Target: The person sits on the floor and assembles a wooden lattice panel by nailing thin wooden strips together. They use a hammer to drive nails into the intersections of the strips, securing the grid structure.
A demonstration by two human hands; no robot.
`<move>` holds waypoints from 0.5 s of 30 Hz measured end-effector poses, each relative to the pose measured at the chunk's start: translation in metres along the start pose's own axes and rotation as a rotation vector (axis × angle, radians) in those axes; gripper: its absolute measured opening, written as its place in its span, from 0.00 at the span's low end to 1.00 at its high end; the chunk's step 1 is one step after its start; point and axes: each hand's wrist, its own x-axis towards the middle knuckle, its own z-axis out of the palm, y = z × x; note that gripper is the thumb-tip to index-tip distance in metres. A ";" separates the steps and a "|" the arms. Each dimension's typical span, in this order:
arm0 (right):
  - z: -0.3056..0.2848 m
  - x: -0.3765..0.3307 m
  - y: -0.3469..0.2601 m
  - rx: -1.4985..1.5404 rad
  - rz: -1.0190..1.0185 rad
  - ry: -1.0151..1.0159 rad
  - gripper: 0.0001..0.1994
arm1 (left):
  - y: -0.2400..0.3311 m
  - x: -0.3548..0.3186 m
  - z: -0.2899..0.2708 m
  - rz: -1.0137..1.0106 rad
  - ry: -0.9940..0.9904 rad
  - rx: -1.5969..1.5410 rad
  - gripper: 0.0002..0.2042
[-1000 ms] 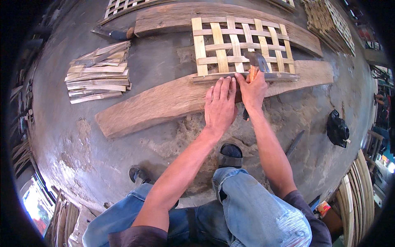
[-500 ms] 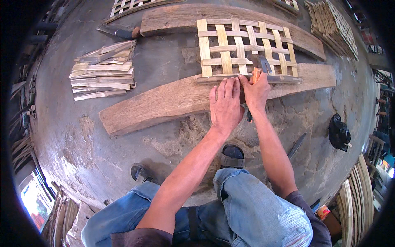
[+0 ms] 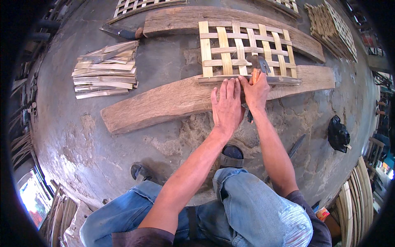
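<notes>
A woven bamboo panel (image 3: 247, 48), an open grid of pale slats, has a darker split strip (image 3: 269, 80) along its near edge. That edge lies on the nearer wooden beam (image 3: 164, 103). The fingers of my left hand (image 3: 226, 103) are closed together on the strip's near side; its thumb is mostly hidden beneath. Just to the right, my right hand (image 3: 256, 91) grips a claw hammer (image 3: 259, 64) with an orange and black handle. The hammer head rests over the slats beside the strip, and the right thumb touches the strip close to my left fingertips.
A second beam (image 3: 173, 20) lies beyond, with a large knife (image 3: 119, 32) at its left end. Loose bamboo slats (image 3: 106, 70) are piled at left, and stacked panels (image 3: 331, 31) stand far right. A blade (image 3: 297, 145) and black plastic bag (image 3: 338, 133) lie right.
The view has shifted very slightly. Both hands, the hammer and the panel keep nearly the same places relative to each other.
</notes>
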 end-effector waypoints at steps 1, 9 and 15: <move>0.000 0.000 -0.001 0.003 0.008 -0.007 0.22 | -0.001 0.000 -0.001 0.001 -0.004 0.005 0.36; 0.002 0.001 0.009 0.057 -0.020 -0.003 0.21 | -0.037 0.070 -0.069 0.138 -0.424 -0.164 0.16; -0.001 -0.004 0.004 0.067 -0.031 0.034 0.24 | -0.086 0.167 -0.070 0.361 -0.716 -0.239 0.11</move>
